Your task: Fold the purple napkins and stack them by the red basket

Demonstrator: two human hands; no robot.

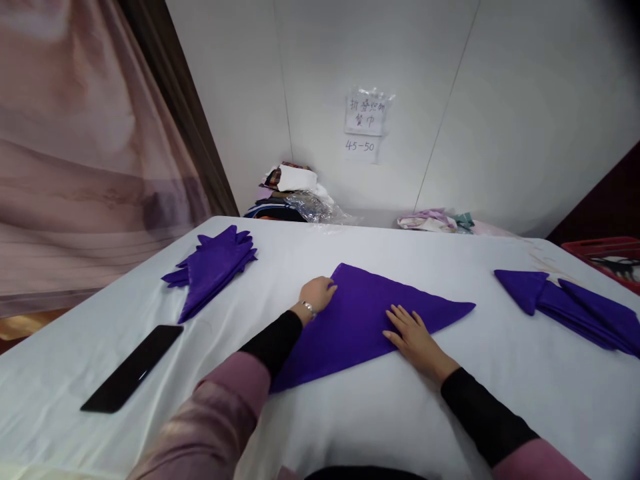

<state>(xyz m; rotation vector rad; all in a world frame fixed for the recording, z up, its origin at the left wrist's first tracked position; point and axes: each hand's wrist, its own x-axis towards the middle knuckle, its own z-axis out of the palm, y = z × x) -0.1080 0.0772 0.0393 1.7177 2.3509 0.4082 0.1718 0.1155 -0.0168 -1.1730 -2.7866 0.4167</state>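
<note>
A purple cloth napkin (360, 313) lies in front of me, folded into a large triangle with one point to the right and one toward me. At its upper left edge, my left hand (316, 295) has its fingers curled and pressed together on the cloth. My right hand (413, 337) rests flat on the napkin near its lower right edge, fingers spread. The left forearm partly covers the napkin's left side.
A folded purple napkin bundle (215, 270) lies at the left, with a dark phone-like slab (133, 370) nearer me. More folded purple napkins (580, 310) lie at the right. Piled fabrics (285, 193) sit beyond the table's (280, 250) far edge, and a red basket (600, 248) stands at right.
</note>
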